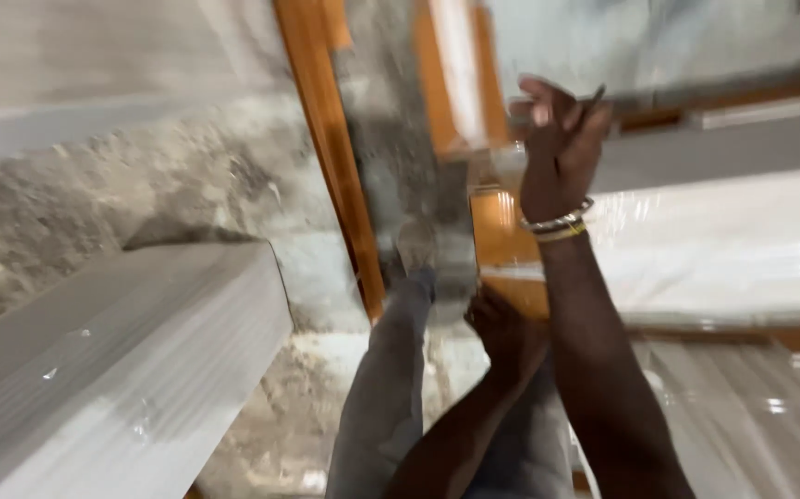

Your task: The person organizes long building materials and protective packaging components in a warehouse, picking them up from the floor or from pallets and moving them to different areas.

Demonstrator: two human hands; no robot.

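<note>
Rough grey concrete floor (141,185) fills the upper left of the blurred view, with an orange wooden strip (330,139) running across it from the top edge down toward the middle. At lower left lies a big stack of pale boards wrapped in clear film (104,370), and a second wrapped stack (723,249) spreads along the right side, orange timber showing at its edges. Between the two stacks the person's grey trouser leg (390,388) stretches forward to a shoe (418,245) planted on the floor. Both bare forearms cross in front of the right-hand stack. The right hand (557,139), with bangles (559,223) at the wrist, is raised above that stack's far edge; its fingers (538,97) are curled narrow around a thin dark object (596,95), too blurred to identify. The left hand (497,323) sits lower, just beside the knee, and whether its fingers hold anything cannot be told
</note>
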